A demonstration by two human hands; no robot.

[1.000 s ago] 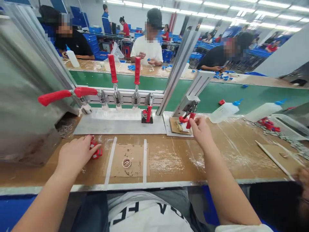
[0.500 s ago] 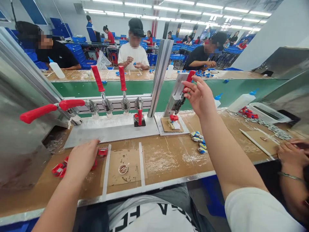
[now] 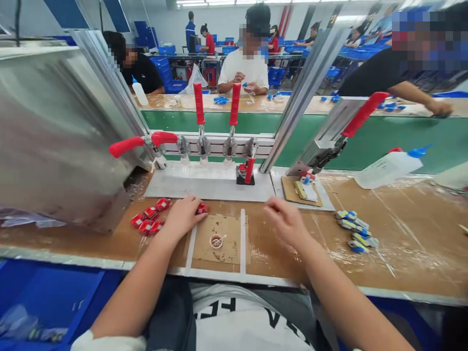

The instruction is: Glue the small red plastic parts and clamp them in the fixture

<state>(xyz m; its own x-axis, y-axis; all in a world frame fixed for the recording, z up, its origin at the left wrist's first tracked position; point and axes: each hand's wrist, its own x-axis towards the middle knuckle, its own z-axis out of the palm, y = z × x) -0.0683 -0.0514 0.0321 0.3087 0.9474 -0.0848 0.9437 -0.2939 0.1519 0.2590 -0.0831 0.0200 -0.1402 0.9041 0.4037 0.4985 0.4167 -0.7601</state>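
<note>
My left hand (image 3: 185, 214) rests on the table with its thumb and fingers closed around a small red plastic part (image 3: 202, 208). Left of it lies a group of several similar red parts (image 3: 148, 218) with grey tops. My right hand (image 3: 287, 222) hovers over the table to the right of the cardboard, fingers curled in and slightly blurred; nothing shows in them. Between the hands, a small cup (image 3: 216, 241) with a thin stick in it stands on a taped cardboard sheet (image 3: 204, 256). Beyond my right hand, a red-handled toggle clamp (image 3: 365, 114) stands above a small fixture (image 3: 307, 187).
A row of red-handled clamps (image 3: 215, 146) lines a metal rail at the back, with a red part in a black holder (image 3: 244, 175). Blue, grey and yellow parts (image 3: 356, 231) lie at right, near a white squeeze bottle (image 3: 389, 168). Co-workers sit across the green belt (image 3: 215, 122).
My right hand has come down from the clamp lever toward the table's middle, its fingers curling in. My left hand has moved right onto a red part. The view has turned left.
</note>
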